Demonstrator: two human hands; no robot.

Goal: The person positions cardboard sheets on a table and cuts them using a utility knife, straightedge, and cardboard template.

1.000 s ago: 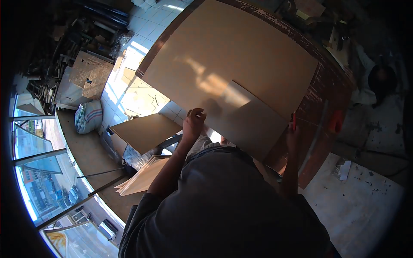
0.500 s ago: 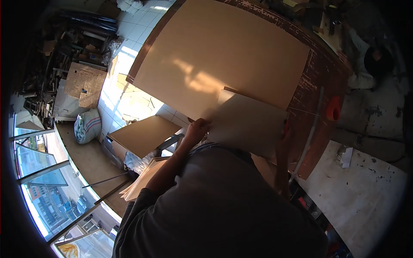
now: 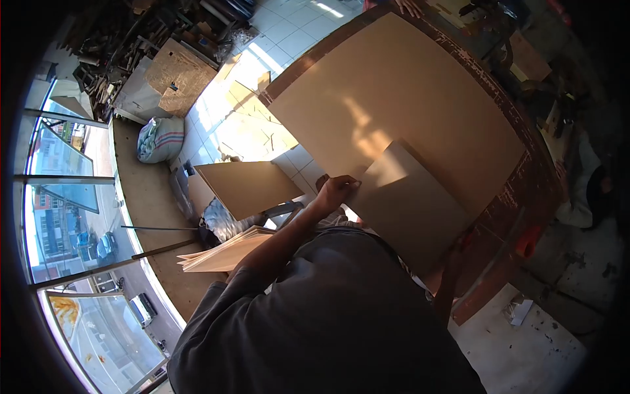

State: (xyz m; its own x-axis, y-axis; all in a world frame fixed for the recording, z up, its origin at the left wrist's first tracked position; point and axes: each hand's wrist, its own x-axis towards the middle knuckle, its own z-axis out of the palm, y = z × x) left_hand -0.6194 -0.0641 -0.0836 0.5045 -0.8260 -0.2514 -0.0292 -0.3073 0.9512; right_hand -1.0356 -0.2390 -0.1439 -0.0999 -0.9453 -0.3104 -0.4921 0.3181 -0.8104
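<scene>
My left hand (image 3: 338,190) pinches the left corner of a smaller rectangular board sheet (image 3: 413,207), greyish brown on its upper face. At the sheet's opposite edge, in deep shadow, my right hand (image 3: 453,255) grips it; those fingers show poorly. The sheet's far part overlaps a large brown board sheet (image 3: 420,85) lying on a worn red-brown table (image 3: 505,233). I cannot tell whether the two sheets touch. A patch of sunlight crosses both.
Left of me stand a stack of thin sheets (image 3: 226,253) and a separate brown panel (image 3: 252,187). A red ring-shaped object (image 3: 527,243) sits at the table's right edge. Another person's hand (image 3: 410,6) rests at the far edge. A tied sack (image 3: 161,139) lies by the windows.
The view has turned, so the table appears rotated clockwise. The smaller sheet stays between my hands, now angled over the large one. Another person's hand has come into view at the far edge.
</scene>
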